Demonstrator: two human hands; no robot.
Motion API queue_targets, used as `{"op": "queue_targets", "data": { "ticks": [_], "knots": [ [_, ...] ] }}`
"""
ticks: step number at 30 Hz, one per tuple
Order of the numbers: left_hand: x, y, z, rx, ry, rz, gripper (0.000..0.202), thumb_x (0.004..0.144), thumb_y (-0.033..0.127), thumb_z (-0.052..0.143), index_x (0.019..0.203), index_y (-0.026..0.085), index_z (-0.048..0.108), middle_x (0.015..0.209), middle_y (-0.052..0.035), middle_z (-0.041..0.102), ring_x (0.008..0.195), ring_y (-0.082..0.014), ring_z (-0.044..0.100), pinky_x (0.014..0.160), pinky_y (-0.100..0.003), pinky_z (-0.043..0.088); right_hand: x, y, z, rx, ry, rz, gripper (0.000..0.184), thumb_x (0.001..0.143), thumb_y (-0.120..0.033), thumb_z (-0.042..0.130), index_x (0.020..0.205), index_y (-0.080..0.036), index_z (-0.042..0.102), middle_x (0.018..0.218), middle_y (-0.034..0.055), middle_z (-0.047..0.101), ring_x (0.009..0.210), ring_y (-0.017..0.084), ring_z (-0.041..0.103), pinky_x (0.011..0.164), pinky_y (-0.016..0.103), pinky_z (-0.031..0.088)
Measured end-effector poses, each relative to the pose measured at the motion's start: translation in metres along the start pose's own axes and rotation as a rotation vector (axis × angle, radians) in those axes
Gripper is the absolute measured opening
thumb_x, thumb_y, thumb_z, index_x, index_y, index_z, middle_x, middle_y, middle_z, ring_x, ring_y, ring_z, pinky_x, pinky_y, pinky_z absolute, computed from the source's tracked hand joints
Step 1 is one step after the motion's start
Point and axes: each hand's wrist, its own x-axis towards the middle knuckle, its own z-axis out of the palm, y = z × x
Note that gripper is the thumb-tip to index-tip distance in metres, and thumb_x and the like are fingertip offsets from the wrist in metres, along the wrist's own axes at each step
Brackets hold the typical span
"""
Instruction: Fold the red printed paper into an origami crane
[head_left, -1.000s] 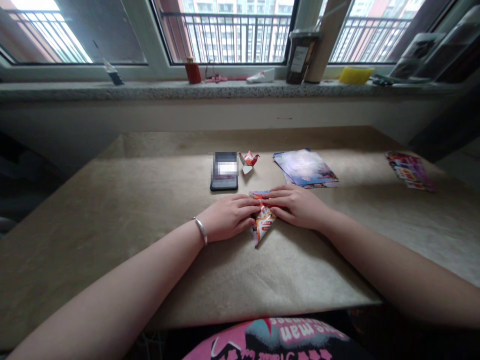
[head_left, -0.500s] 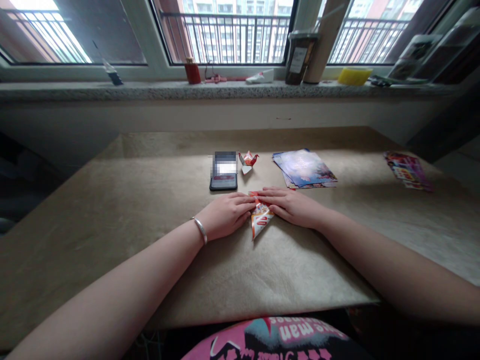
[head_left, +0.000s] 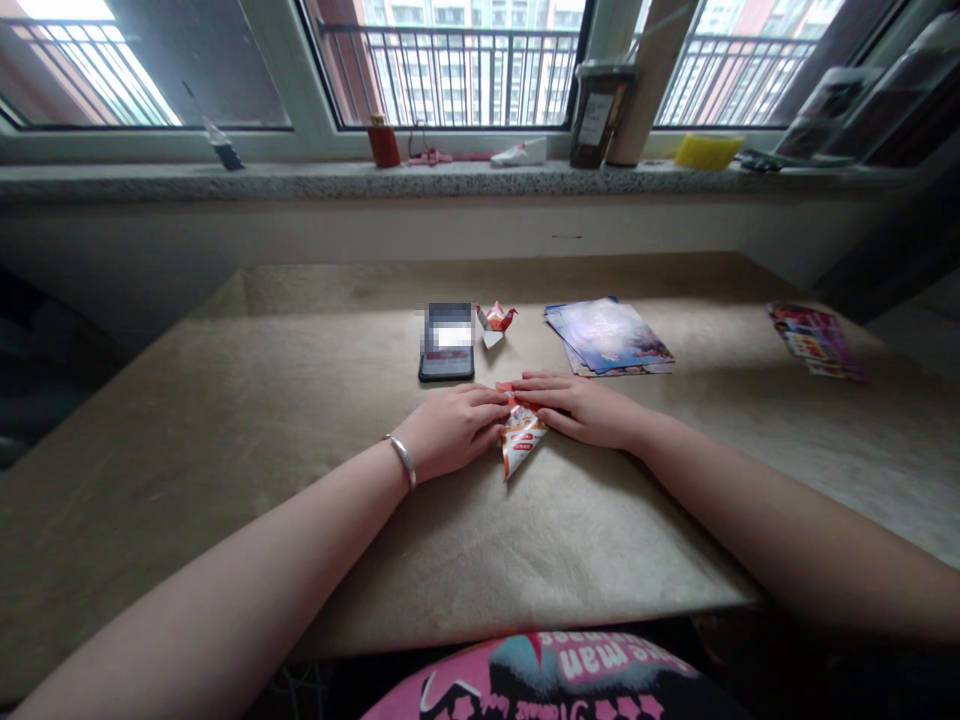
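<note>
A folded piece of glossy orange and white printed paper (head_left: 523,443) lies on the table in front of me, its pointed end toward me. My left hand (head_left: 454,430), with a silver bangle at the wrist, holds its left edge with thumb and fingers. From the other side my right hand (head_left: 589,408) has its fingers across the upper part and its thumb on the right edge. The fingers cover much of the paper's top. Just beyond the hands stands a small red and white folded paper bird (head_left: 496,324).
A phone (head_left: 448,345) with a blurred screen lies left of the bird. A stack of blue printed sheets (head_left: 609,335) is at the right, with more colourful papers (head_left: 814,340) farther right. The windowsill (head_left: 300,183) holds a red bottle (head_left: 383,143), a dark jar (head_left: 598,115) and a yellow object (head_left: 709,152).
Almost nothing differs. The fingers of my right hand have shifted very slightly to the left over the paper; the paper stays in place.
</note>
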Motion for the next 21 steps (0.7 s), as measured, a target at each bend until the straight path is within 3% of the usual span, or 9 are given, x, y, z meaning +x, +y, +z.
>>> {"op": "queue_targets", "data": {
  "ticks": [10, 15, 21],
  "knots": [
    [0.0003, 0.0036, 0.0029, -0.031, 0.019, -0.032, 0.024, 0.091, 0.026, 0.045, 0.105, 0.014, 0.062, 0.111, -0.0090, 0.062, 0.105, -0.0193, 0.056, 0.092, -0.036, 0.047, 0.0011, 0.0007, 0.0023, -0.001, 0.013, -0.006, 0.040, 0.093, -0.026, 0.038, 0.131, -0.023, 0.048, 0.136, 0.0026, 0.048, 0.128, 0.018, 0.039, 0.110, 0.042, 0.031],
    [0.0004, 0.0053, 0.0065, 0.008, 0.064, -0.082, 0.022, 0.090, 0.031, 0.047, 0.100, 0.016, 0.060, 0.119, -0.0098, 0.056, 0.111, -0.0212, 0.051, 0.098, -0.041, 0.042, 0.0019, 0.0002, 0.0027, -0.026, 0.020, -0.014, 0.038, 0.092, -0.026, 0.040, 0.128, -0.021, 0.052, 0.134, 0.0046, 0.050, 0.128, 0.019, 0.040, 0.108, 0.043, 0.033],
    [0.0037, 0.0084, 0.0077, 0.074, 0.010, -0.158, 0.030, 0.089, 0.037, 0.047, 0.103, 0.012, 0.057, 0.122, -0.0128, 0.055, 0.116, -0.0243, 0.047, 0.102, -0.041, 0.038, 0.0023, -0.0014, 0.0032, -0.061, 0.034, -0.018, 0.038, 0.091, -0.025, 0.040, 0.125, -0.016, 0.055, 0.132, 0.0081, 0.052, 0.127, 0.020, 0.041, 0.108, 0.041, 0.034]
  ]
}}
